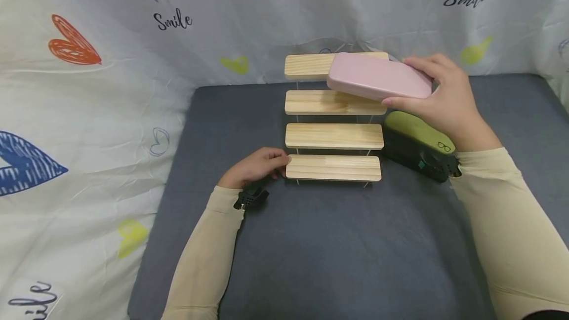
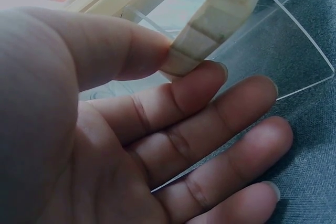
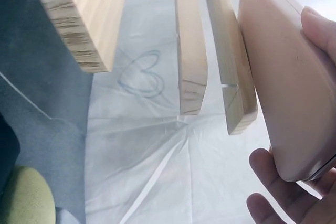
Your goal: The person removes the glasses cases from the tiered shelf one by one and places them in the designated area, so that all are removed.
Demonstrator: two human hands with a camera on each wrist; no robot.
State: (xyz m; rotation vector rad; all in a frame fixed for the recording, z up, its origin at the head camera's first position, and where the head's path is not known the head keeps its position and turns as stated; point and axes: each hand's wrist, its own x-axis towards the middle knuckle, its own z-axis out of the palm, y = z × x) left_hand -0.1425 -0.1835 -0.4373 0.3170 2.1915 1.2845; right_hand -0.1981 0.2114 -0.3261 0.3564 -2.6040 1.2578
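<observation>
A tiered stand with several pale wooden shelves [image 1: 334, 136] on clear supports stands at the back of the grey surface. My left hand [image 1: 261, 166] pinches the left end of its lowest shelf [image 2: 210, 24] between thumb and index finger, the other fingers spread loosely below. At the top tier, my right hand [image 1: 449, 95] grips a pink glasses case [image 1: 378, 75] by its right end, thumb on one side and fingers on the other. In the right wrist view the pink case [image 3: 289, 82] is close against the top shelf; whether it bears weight there I cannot tell.
A green-topped dark glasses case [image 1: 415, 130] stands right of the shelves, under my right wrist. Behind the grey table [image 1: 338, 251] hangs a white curtain [image 1: 275, 23] printed with hearts. Clear side panels [image 2: 299, 40] hold up the shelves.
</observation>
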